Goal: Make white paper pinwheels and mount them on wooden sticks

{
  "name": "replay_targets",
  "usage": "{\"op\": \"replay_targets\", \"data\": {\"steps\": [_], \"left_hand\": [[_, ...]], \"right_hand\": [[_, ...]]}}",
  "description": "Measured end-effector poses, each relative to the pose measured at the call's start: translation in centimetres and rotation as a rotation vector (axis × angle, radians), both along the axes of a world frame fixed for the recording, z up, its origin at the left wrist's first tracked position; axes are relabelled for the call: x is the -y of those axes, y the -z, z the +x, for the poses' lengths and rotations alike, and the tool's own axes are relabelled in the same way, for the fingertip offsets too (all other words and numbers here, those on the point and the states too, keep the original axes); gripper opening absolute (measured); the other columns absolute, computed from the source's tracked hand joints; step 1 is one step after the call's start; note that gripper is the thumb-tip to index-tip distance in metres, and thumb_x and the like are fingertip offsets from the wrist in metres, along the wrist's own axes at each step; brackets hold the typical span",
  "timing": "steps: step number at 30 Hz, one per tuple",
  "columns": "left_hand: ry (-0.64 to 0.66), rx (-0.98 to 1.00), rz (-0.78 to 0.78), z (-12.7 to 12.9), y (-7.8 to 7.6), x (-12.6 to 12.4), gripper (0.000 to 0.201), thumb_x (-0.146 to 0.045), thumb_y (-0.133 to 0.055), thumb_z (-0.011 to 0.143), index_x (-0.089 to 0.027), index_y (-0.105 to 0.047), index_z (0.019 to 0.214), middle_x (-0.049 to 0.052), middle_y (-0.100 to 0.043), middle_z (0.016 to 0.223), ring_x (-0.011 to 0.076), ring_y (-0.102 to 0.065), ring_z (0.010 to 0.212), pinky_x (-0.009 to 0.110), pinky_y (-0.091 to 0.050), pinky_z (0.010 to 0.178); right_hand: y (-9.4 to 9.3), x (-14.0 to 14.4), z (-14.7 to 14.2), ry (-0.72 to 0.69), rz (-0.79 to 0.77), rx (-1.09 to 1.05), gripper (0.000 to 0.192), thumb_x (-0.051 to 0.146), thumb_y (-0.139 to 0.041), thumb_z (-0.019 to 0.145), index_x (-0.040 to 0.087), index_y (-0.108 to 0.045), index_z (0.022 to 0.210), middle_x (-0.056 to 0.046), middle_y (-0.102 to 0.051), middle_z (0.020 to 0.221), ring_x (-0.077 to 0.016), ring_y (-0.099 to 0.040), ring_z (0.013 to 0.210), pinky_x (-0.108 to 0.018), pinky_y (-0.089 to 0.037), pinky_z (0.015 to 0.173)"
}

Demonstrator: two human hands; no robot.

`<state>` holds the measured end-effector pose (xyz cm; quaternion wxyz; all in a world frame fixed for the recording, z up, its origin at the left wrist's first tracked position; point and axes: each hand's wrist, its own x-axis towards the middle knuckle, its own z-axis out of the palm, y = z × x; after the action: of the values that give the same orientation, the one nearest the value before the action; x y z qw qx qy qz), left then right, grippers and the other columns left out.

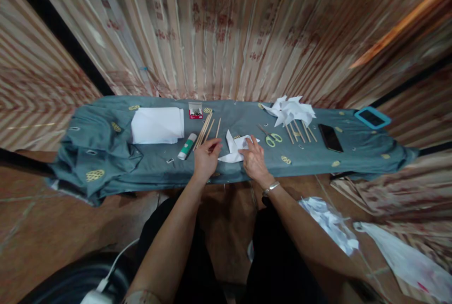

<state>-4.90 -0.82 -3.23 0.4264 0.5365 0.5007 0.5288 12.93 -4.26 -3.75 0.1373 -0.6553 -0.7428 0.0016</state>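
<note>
My right hand (255, 159) rests on a white paper pinwheel (233, 146), its fingers bent onto the folded middle. The pinwheel lies on the cloth between my hands, one blade pointing up and away. My left hand (206, 159) is closed just left of the pinwheel, thumb and fingertips together; whatever they may hold is too small to make out. Just beyond the left hand lie several thin wooden sticks (203, 129). A glue stick (187, 146) with a green and white label lies left of them. Scissors (270, 137) with green handles lie right of the pinwheel.
A stack of white paper (157, 126) lies at left, near a small red open box (195, 111) of tiny pieces. Pinwheels on sticks (291, 111) are piled at right, beside a black phone (330, 137) and a blue-framed device (372, 118). Paper scraps (330, 224) lie on the floor.
</note>
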Motion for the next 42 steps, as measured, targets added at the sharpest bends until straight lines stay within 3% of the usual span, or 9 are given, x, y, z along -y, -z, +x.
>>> {"op": "replay_targets", "data": {"steps": [6,17,26,29,34,42], "left_hand": [[-0.013,0.222,-0.035,0.1,-0.4,0.0,0.026,-0.029,-0.065,0.072,-0.015,-0.073,0.092,0.005,-0.076,0.080,0.0148,-0.068,0.066,0.027,-0.055,0.068],[0.016,0.307,-0.076,-0.8,-1.3,1.2,0.022,-0.026,-0.064,0.072,-0.015,-0.073,0.089,0.005,-0.076,0.080,0.0151,-0.069,0.070,0.028,-0.057,0.069],[0.023,0.269,-0.036,-1.9,-2.6,1.5,0.023,-0.027,-0.066,0.073,-0.015,-0.074,0.091,0.005,-0.076,0.080,0.0153,-0.069,0.067,0.028,-0.057,0.069],[0.014,0.264,-0.032,-2.0,-2.9,1.7,0.023,-0.027,-0.065,0.072,-0.015,-0.074,0.090,0.004,-0.075,0.078,0.0156,-0.068,0.067,0.028,-0.057,0.067],[0.030,0.248,-0.014,-1.5,-2.9,1.6,0.024,-0.027,-0.065,0.072,-0.015,-0.074,0.091,0.005,-0.076,0.079,0.0150,-0.068,0.067,0.027,-0.055,0.066],[0.030,0.199,0.014,-0.3,-3.4,0.4,0.023,-0.025,-0.065,0.072,-0.015,-0.074,0.090,0.005,-0.076,0.080,0.0153,-0.068,0.068,0.027,-0.056,0.068]], "right_hand": [[1.0,0.3,-0.5,0.049,0.069,-0.035,0.037,0.007,-0.041,0.085,0.014,-0.073,0.104,-0.017,-0.045,0.147,-0.0301,-0.025,0.145,-0.050,-0.030,0.107],[1.5,-0.3,-0.6,0.085,0.043,-0.042,0.040,0.007,-0.039,0.086,0.014,-0.073,0.104,-0.016,-0.049,0.144,-0.0294,-0.027,0.143,-0.048,-0.030,0.108],[1.5,-0.1,-0.3,0.047,0.060,-0.027,0.039,0.007,-0.039,0.085,0.012,-0.073,0.102,-0.018,-0.048,0.144,-0.0314,-0.026,0.143,-0.050,-0.030,0.107],[1.8,0.6,-0.2,0.015,0.090,-0.006,0.039,0.008,-0.040,0.085,0.013,-0.071,0.109,-0.019,-0.044,0.147,-0.0324,-0.023,0.145,-0.052,-0.029,0.107],[2.4,1.1,-0.3,0.072,0.170,-0.084,0.039,0.012,-0.039,0.087,0.014,-0.067,0.115,-0.018,-0.045,0.145,-0.0300,-0.025,0.144,-0.050,-0.032,0.107],[1.6,0.3,0.6,0.079,0.179,-0.169,0.048,0.007,-0.037,0.083,0.018,-0.064,0.121,-0.014,-0.043,0.148,-0.0304,-0.026,0.143,-0.054,-0.033,0.106]]}}
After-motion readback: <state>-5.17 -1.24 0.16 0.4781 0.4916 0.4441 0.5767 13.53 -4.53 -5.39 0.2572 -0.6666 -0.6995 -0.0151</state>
